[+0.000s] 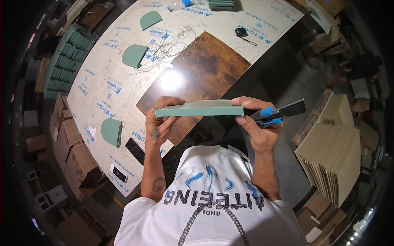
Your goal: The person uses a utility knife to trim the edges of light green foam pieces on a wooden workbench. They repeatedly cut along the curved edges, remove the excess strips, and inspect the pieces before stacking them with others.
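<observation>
I hold a thin green board (pixel 200 111) level in front of my chest, with its long narrow edge turned toward me. My left hand (pixel 158 119) grips its left end, fingers on top and thumb beneath. At the other end, my right hand (pixel 260 129) pinches the corner between thumb and fingers. A black, flat-bladed tool with blue parts (pixel 292 109), perhaps a cutter, is also tucked in my right hand and points outward to the right. Below the board lies a glossy brown wooden panel (pixel 209 61) on the white printed table (pixel 98 78).
Green rounded pieces (pixel 134 56) lie on the table beside tangled string (pixel 172 45). A phone (pixel 135 150), a white device with a display (pixel 119 173), a black pouch (pixel 241 32) and a plastic bottle (pixel 182 4) rest there too. Stacked boards (pixel 328 151) stand at right, green stacks (pixel 69 57) at left.
</observation>
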A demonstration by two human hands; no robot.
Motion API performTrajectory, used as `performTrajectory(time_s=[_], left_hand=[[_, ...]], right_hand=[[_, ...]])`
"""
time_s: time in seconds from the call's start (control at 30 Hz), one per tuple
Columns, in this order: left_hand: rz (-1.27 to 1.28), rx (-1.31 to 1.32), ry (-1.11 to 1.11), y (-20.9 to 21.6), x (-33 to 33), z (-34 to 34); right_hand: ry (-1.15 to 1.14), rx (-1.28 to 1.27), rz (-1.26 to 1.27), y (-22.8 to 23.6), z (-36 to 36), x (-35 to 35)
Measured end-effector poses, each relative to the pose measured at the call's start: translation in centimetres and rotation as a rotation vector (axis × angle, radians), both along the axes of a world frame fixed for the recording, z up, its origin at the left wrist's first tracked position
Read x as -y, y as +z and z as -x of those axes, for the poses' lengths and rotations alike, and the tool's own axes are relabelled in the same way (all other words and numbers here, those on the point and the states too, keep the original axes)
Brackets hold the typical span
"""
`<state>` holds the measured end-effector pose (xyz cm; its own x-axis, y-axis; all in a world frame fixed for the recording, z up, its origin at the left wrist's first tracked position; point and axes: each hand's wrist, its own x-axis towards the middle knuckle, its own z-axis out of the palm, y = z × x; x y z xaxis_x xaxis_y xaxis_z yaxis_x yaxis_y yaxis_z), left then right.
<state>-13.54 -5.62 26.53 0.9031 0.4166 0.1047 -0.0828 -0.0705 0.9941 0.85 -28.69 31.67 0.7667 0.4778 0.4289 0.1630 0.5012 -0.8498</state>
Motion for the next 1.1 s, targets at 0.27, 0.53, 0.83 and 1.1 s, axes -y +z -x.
performTrajectory(time_s=[0.27, 0.53, 0.83, 1.1], left_hand=[[0.179, 0.042, 0.004, -0.2, 0.5, 0.5], [0.362, -0.237, -0.099, -1.4, -0.8, -2.3], [-0.486, -0.060, -0.156, -17.9, -7.2, -13.5], [-1.055, -0.513, -0.157, -22.6, -10.1, -14.0]], right_hand=[[0.014, 0.122, 0.063, 0.5, 0.2, -0.2], [-0.080, 0.122, 0.221, -4.0, -1.5, -2.5], [-0.263, -0.809, 0.564, -19.1, -5.0, 0.9], [-0.090, -0.889, 0.766, -23.0, -3.8, 6.3]])
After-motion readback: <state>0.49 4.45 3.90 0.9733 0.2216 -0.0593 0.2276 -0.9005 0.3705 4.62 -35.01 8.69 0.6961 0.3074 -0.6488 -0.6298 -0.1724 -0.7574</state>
